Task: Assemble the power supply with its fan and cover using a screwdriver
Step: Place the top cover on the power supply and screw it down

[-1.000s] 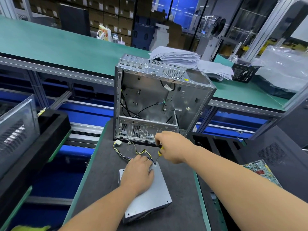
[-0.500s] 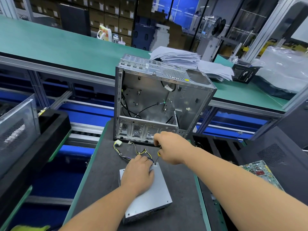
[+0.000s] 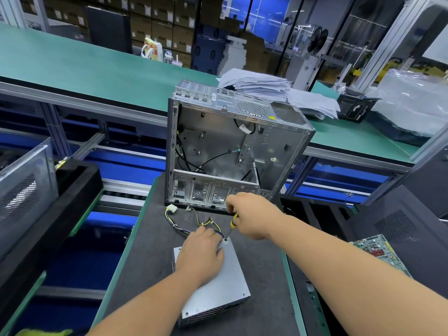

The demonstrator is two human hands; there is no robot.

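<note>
Two hands are at work on the power supply, the silver box lying flat on the dark tabletop with its vented end toward me. My left hand lies palm down on the far part of its lid, fingers laid fairly straight and pressing, curled round nothing. My right hand has its grip wrapped round the screwdriver; only a bit of yellow and black handle and the thin shaft show below my fist. The shaft slants down toward me and its tip sits on a screw spot at the far right corner of the power supply, just beside my left fingertips.

From the far edge of the power supply a bundle of yellow and black wires loops away across the tabletop, ending in a white plug. Just beyond those wires stands an open metal computer case, upright, its inside facing me with a few black cables hanging in it. Behind the case, on a green bench, lies a stack of papers. To the right of the power supply, well apart and off the tabletop, a green circuit board shows past my right forearm.
</note>
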